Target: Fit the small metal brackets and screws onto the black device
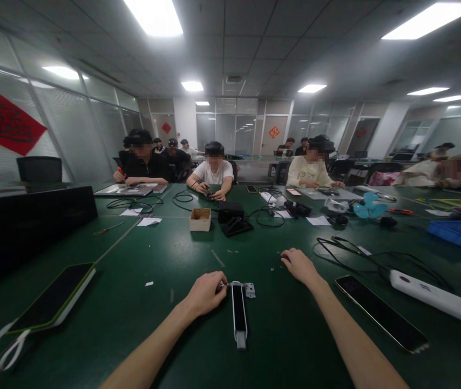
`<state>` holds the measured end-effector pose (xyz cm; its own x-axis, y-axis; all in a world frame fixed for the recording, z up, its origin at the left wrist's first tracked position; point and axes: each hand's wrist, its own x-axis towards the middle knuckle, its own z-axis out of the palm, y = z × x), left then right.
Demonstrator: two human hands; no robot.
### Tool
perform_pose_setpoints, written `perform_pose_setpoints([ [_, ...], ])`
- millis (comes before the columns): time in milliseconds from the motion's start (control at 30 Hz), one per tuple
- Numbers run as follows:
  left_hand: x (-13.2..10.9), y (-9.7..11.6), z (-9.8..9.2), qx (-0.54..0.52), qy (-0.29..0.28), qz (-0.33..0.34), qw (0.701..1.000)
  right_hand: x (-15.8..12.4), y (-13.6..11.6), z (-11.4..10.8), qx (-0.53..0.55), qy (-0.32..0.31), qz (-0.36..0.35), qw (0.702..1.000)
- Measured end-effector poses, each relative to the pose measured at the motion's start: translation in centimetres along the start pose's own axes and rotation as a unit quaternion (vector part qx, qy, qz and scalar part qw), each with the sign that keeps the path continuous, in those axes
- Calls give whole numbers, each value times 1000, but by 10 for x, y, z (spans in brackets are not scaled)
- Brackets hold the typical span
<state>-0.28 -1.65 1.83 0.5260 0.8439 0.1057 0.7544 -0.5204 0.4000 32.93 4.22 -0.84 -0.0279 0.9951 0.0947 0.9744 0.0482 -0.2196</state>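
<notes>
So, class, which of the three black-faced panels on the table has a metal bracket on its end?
The narrow strip by the left hand: its far end carries the bracket; the other two are wider.

Electronics workshop, long green workbench [133, 302]
</notes>
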Motion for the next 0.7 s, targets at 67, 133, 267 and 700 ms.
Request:
perform_pose_setpoints([
  [67, 0, 0, 0, -7, 0, 5, 1000, 0, -2, 0, 2, -2, -5, 1000],
  [133, 0, -1, 1, -11, 1, 8, 1000, 0, -3, 0, 3, -2, -12, 1000],
  [267, 1, -2, 3, 9, 6, 6, 1000, 1, -5, 3, 8, -7, -19, 1000],
  [700, 1, -2, 5, 3, 18, -10, 1000, 3, -7, 9, 37, -18, -28, 999],
])
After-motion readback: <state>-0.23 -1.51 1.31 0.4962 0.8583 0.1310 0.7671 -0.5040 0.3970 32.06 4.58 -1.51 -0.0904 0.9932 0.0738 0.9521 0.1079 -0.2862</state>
